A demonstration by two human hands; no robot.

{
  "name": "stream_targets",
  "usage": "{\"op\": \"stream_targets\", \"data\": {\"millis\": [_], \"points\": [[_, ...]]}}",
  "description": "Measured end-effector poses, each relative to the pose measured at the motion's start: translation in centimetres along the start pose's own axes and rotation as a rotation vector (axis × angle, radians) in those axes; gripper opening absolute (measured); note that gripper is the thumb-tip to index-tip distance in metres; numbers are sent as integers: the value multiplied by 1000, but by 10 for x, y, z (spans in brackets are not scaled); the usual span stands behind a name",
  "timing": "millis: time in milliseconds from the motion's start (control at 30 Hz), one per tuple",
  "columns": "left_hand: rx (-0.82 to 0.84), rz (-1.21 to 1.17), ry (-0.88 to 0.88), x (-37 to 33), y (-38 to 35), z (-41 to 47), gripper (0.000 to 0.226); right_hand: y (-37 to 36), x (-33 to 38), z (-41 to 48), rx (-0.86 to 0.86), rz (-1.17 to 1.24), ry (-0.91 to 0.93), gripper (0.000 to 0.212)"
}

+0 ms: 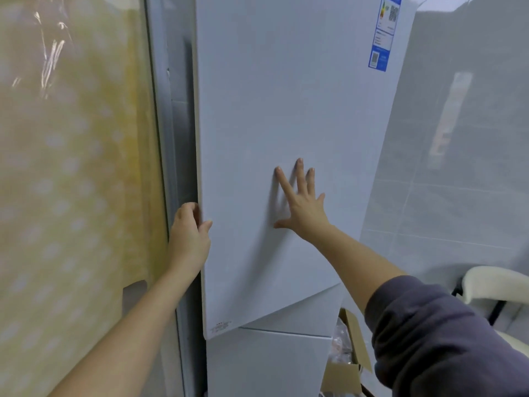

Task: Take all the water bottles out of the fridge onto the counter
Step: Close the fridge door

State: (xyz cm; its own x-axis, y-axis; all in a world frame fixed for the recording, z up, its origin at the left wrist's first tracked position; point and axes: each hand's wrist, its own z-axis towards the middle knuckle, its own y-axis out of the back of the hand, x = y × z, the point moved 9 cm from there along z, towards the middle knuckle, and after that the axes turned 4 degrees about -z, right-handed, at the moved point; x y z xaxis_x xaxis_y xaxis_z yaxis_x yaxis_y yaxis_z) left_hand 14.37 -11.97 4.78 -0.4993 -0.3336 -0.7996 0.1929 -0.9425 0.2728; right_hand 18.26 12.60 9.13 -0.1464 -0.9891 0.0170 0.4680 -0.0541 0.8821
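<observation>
Grey tiles [458,181] at 3 o'clock. Left hand [189,233] grips the fridge door [286,96] by its 9 o'clock edge, right hand [303,209] flat on it, fingers spread.

Soft, cool, even light — the fridge door [286,110] reads pale blue-grey. The right hand [305,209] throws a blurred shadow toward frame left. Glare streaks the plastic film [50,55] at upper left; straight lines lean at the frame edges — focus soft throughout.

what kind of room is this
Probably a home kitchen or utility corner: a white fridge door with an energy label, a grey tiled wall beside it, and an open cardboard box.
</observation>
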Motion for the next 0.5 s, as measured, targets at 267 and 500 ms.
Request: {"op": "stream_targets", "data": {"millis": [267,500], "points": [[-18,4,76,45,-10,66,30,-36,14,49,-48,-78,-32,135],[4,22,125,76,-30,110,37,-58,21,84,-38,-73,-70,133]]}}
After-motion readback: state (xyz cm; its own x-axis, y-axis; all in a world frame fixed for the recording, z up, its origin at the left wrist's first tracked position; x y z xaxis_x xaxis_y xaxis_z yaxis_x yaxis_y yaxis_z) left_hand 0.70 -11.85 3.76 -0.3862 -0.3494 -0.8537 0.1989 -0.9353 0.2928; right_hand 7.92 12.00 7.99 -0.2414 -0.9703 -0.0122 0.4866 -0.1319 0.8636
